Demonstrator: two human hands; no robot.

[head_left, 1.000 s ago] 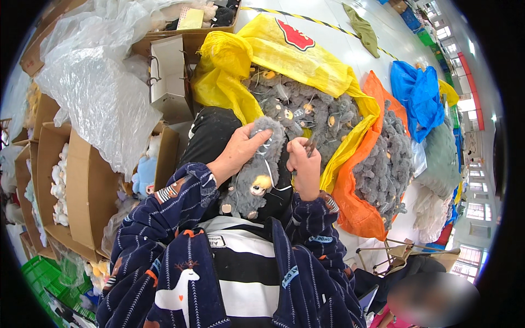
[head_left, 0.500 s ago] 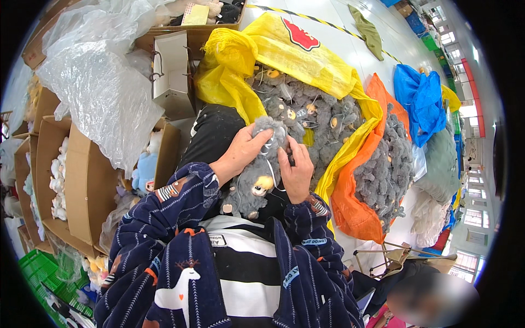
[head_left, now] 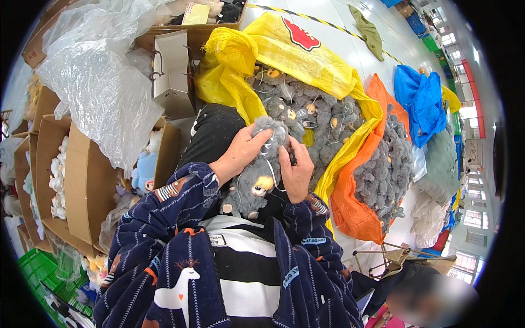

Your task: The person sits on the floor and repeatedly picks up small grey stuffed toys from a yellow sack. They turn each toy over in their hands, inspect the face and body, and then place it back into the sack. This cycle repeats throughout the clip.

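Observation:
A fluffy grey plush toy [head_left: 246,194] with a cream face and a yellow tuft lies over my lap, its small pale feet toward me. My left hand [head_left: 246,150] is closed on grey plush [head_left: 269,127] above that face, thumb on top. I cannot tell whether this upper part belongs to the same toy or a second one. My right hand [head_left: 296,168] pinches at its right side, near a thin white cord [head_left: 272,172] that hangs down beside the face. What lies between the right fingertips is too small to make out.
Ahead, a yellow woven sack [head_left: 328,65] gapes around many grey plush toys [head_left: 333,120]. Beside it stands an orange sack [head_left: 355,210] of similar toys. Cardboard boxes [head_left: 93,186] with plush toys and clear plastic sheeting [head_left: 101,82] fill the left. Another person [head_left: 432,295] is at lower right.

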